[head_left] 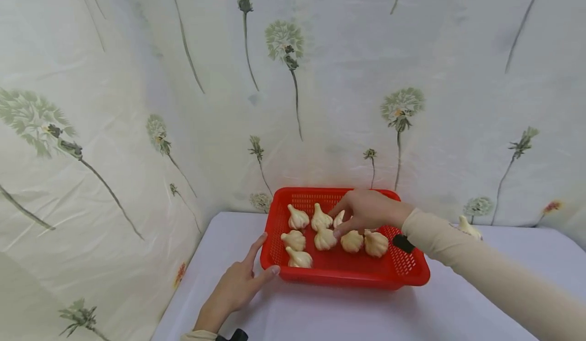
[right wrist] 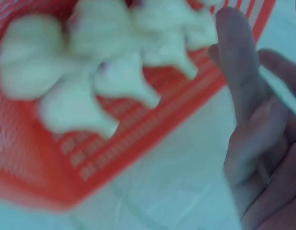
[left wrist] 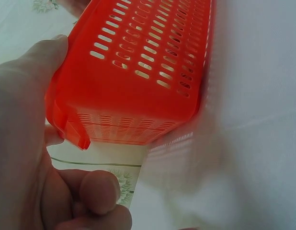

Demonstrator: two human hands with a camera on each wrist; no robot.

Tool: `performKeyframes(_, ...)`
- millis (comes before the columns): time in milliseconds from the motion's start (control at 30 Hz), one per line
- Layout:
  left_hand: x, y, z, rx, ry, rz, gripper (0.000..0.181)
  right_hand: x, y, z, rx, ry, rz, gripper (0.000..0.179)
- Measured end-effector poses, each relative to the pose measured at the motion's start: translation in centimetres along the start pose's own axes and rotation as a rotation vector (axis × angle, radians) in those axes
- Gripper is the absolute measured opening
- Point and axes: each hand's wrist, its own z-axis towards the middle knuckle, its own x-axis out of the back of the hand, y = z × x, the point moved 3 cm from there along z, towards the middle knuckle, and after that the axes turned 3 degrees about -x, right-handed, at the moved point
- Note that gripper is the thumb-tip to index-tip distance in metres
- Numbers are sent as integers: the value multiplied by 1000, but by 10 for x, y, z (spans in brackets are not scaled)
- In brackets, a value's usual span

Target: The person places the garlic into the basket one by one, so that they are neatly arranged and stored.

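A red plastic basket [head_left: 339, 275] with slotted walls stands on the table, holding several pale garlic bulbs [head_left: 299, 258]. My left hand [head_left: 238, 282] grips its near left corner, the thumb over the front rim and the forefinger along the left rim; the left wrist view has the other fingers curled below the rim. Inside the basket, my right hand [head_left: 366, 209] reaches over the bulbs, thumb and forefinger apart on either side of a partly hidden bulb [head_left: 339, 219]. In the blurred right wrist view, the right hand's fingers [right wrist: 239, 62] extend beside the garlic, with none visibly gripped.
Another garlic bulb [head_left: 470, 228] lies on the table to the right of the basket, partly behind the right sleeve [head_left: 485, 259]. A white cloth [head_left: 311, 310] covers the table. Dandelion-patterned curtains [head_left: 339, 102] hang behind and at the left.
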Motion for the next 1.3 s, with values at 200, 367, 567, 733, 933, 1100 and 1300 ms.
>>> performKeyframes(200, -1, 0, -1, 1, -6, -20, 82, 31, 46, -31, -132, 147, -145, 70)
performKeyframes(367, -2, 1, 0, 12, -8, -23, 84, 43, 84, -58, -257, 180, -92, 68)
performKeyframes(567, -1, 1, 0, 3, -6, -20, 84, 38, 134, -87, -364, 170, -72, 66)
performKeyframes(733, -1, 1, 0, -7, -6, -14, 83, 23, 174, -109, -424, 141, -26, 75)
performKeyframes(933, -2, 1, -1, 0, -4, -12, 82, 2, 201, -123, -457, 118, 4, 73)
performKeyframes(1100, -2, 1, -1, -7, -3, -9, 81, -15, 212, -129, -464, 135, -26, 70)
performKeyframes(1300, -2, 0, -1, -10, 1, -7, 80, -32, 219, -134, -470, 171, -28, 69)
